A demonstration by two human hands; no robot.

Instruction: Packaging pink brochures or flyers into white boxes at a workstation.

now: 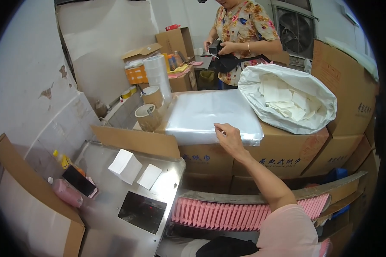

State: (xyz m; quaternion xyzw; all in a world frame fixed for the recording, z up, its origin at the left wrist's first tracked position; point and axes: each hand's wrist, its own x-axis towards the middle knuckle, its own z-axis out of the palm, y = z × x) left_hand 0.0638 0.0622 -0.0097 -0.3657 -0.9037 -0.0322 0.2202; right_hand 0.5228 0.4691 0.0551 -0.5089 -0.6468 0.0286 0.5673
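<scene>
Fingertips of my right hand [230, 138] sit on the near edge of the stack of clear plastic bags [212, 113], pinched together on what looks like the top sheet. The stack lies flat on the cardboard cartons [283, 156] straight ahead of me, between the rolls of tape [149, 115] on its left and the big white sack of folded white packs [287, 97] on its right. My left hand I cannot see anywhere in the view, so I cannot tell what it is doing. To lift one bag cleanly, I judge the pinch should take only the topmost film at its edge, then peel it back low and slowly toward me so the sheets beneath do not cling and slide off the carton front. Rubbing thumb against forefinger a little should part the layers if two come up together. Below my arm runs a curved row of pink packs [227, 213] in a channel, and on the steel bench [111, 231] to the left lie two white tissue packs [125, 165], a dark phone [78, 180] and a pink bottle [65, 192]. Across the cartons, another person [240, 30] works on something small and dark with both hands, well apart from my reach.
</scene>
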